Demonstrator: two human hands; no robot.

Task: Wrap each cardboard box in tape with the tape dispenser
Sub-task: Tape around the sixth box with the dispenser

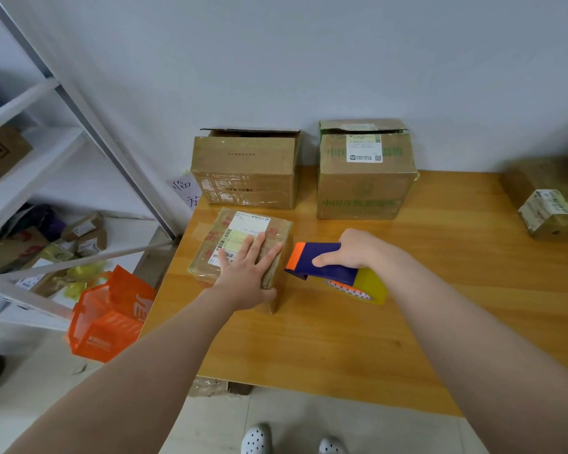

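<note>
Pressing a spread left hand (248, 273) on a small box (243, 250), the right hand (351, 249) grips the tape dispenser (328, 267), seemingly ready to tape its side.

1. Four cardboard boxes on the table (341, 339): a small box (240, 244) near the left edge, an open box (246, 168) and a green-printed box (364, 172) along the far edge, and one box (548, 198) at the right edge.
2. One tape dispenser (328, 267).
3. Two hands: left hand (246, 273), right hand (358, 250).
4. One orange bag (109, 319) on the floor.
</note>
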